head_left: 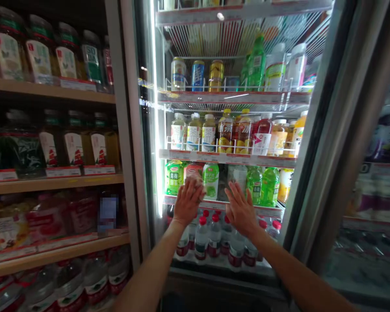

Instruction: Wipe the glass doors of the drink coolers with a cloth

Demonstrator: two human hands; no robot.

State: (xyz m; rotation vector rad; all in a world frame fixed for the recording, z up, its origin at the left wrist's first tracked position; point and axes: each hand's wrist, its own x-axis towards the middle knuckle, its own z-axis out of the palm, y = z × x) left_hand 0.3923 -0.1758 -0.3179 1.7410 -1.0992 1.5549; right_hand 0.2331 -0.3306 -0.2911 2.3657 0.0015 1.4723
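I face an open drinks fridge. My left hand [187, 200] reaches to its third shelf, fingers curled round a pink-labelled bottle [193, 170] between a green-labelled bottle [174, 177] and a pale green one [211, 180]. To the right of it, my right hand [240, 209] is raised with fingers spread, empty, in front of a clear bottle [236, 175] and the shelf's front rail [273, 211].
The open glass door [351, 143] stands at the right. Red-capped water bottles [214, 236] fill the fridge's bottom shelf; cans [198, 75] and juice bottles [243, 132] sit above. Wooden shelves [55, 182] of bottles lie to the left.
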